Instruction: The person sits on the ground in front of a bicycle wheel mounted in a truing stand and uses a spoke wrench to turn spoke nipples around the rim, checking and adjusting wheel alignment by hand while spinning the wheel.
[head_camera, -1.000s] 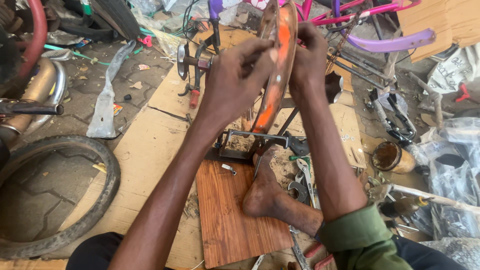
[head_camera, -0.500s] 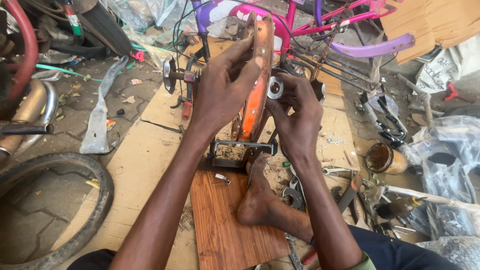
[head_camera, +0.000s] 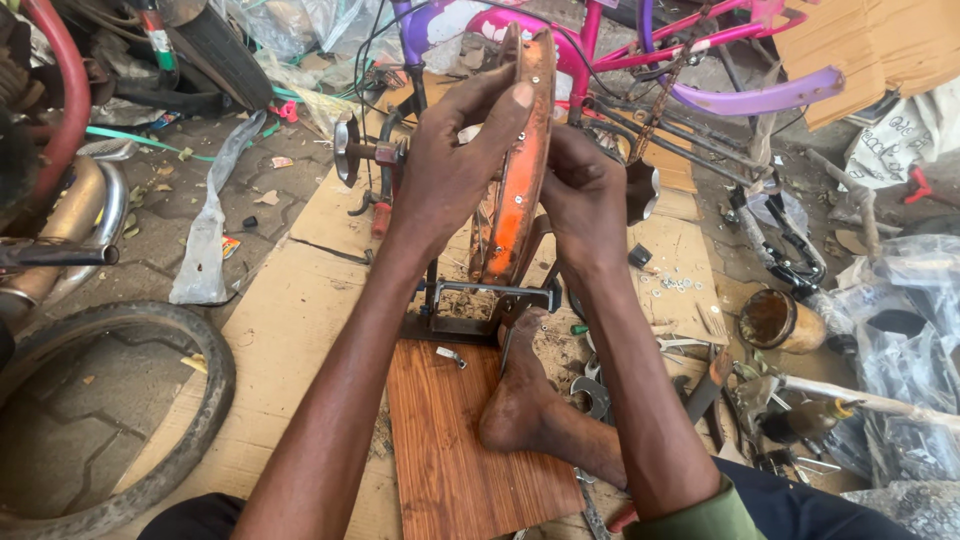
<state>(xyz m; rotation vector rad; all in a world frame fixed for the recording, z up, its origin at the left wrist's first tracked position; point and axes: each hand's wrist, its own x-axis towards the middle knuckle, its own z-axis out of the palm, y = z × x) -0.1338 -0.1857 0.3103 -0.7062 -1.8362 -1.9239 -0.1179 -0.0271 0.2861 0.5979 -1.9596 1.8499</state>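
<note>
An orange wheel rim (head_camera: 515, 170) stands upright, edge toward me, in a small metal stand (head_camera: 480, 300) on a brown wooden board (head_camera: 450, 440). My left hand (head_camera: 450, 165) grips the rim from the left, thumb and fingers wrapped over its upper edge. On the rim's right side my right hand (head_camera: 585, 200) is curled against it; what the fingers pinch is hidden. My bare foot (head_camera: 520, 400) rests on the board against the stand's base.
A purple and pink bicycle frame (head_camera: 700, 70) lies behind the rim. A black tyre (head_camera: 190, 420) lies at left on the paving, a metal pipe (head_camera: 60, 250) beyond it. Wrenches (head_camera: 600, 390), loose washers (head_camera: 675, 285) and a brown tin (head_camera: 775, 320) sit at right on cardboard.
The view has dropped and steadied. My right hand has gone from the rim's top edge down to its right side. My left hand keeps its hold on the rim.
</note>
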